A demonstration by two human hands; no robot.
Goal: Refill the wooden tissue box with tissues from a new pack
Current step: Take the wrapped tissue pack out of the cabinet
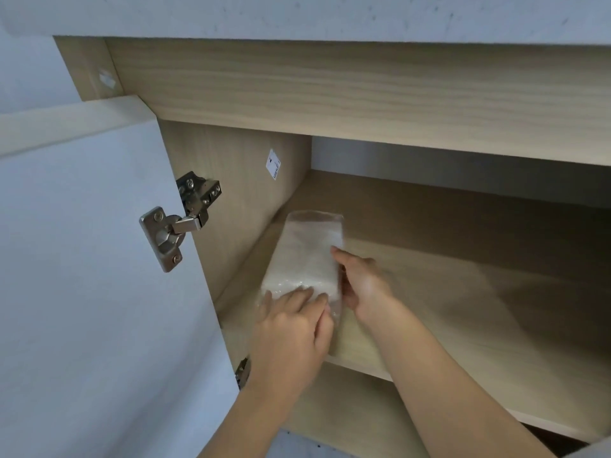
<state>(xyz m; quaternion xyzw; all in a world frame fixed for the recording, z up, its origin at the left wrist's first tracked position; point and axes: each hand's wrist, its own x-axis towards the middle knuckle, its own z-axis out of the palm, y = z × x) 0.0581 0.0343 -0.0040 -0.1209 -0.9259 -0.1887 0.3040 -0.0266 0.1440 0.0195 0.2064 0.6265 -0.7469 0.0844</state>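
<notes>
One wooden cabinet shelf [429, 292] — tissue pack [307, 256] on it, door [82, 276] open.

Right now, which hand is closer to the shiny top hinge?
Left. The left hand holds the near end of the tissue pack, just right of and below the top hinge; the right hand holds the pack's right side, farther away.
</notes>
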